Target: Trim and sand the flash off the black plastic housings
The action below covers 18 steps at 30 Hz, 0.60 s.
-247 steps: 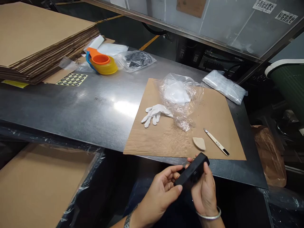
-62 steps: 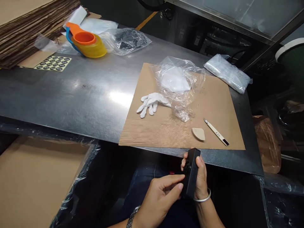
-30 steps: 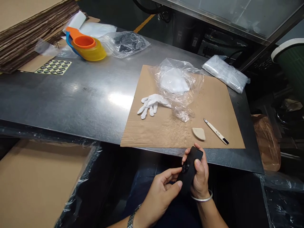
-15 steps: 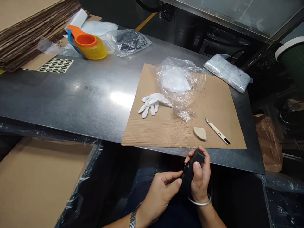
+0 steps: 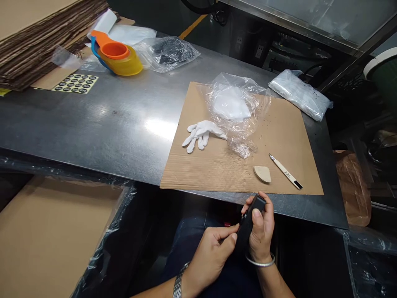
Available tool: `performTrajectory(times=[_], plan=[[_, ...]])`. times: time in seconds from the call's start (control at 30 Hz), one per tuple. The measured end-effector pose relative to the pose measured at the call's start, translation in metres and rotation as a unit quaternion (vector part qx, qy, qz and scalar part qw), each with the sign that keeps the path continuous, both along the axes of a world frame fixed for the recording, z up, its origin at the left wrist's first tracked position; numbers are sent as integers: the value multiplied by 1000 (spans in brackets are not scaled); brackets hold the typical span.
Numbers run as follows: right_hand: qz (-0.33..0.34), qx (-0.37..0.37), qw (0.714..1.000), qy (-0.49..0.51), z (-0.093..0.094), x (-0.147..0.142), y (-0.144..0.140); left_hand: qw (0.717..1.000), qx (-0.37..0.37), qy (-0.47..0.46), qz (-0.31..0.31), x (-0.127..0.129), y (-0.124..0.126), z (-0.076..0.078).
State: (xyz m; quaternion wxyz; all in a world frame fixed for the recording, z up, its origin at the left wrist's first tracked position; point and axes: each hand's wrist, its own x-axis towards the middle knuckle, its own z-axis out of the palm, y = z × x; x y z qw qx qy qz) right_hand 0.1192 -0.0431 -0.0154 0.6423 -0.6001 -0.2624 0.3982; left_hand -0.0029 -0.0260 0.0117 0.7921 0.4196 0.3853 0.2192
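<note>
In front of my lap, just below the table's front edge, I hold a black oblong part with rounded edges; its exact kind does not show. My right hand is wrapped round it, thumb on the near face and fingers behind. My left hand pinches at its left edge with thumb and forefinger; its other fingers are curled. On the cardboard sheet beyond lie a beige quarter-round pad and a white-handled craft knife marked A26, blade pointing away.
A white glove and a clear plastic bag with white material lie on the cardboard. Farther left are an orange-and-yellow tape dispenser, a sticker sheet and stacked cardboard. A wrapped packet lies at the back right.
The view has shifted slightly. Both hands stay on the black part, which seems turned a little, and a small red thing shows more clearly behind my left fingers.
</note>
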Motion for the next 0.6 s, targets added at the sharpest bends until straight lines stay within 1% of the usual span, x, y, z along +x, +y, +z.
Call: performTrajectory(times=[0.4, 0.6], plan=[[-2, -13, 1000, 19, -2, 1, 0, 1000, 14, -1, -12, 0, 0, 4], [-8, -23, 998, 54, 0, 3, 2, 999, 20, 42, -23, 0, -1, 2]])
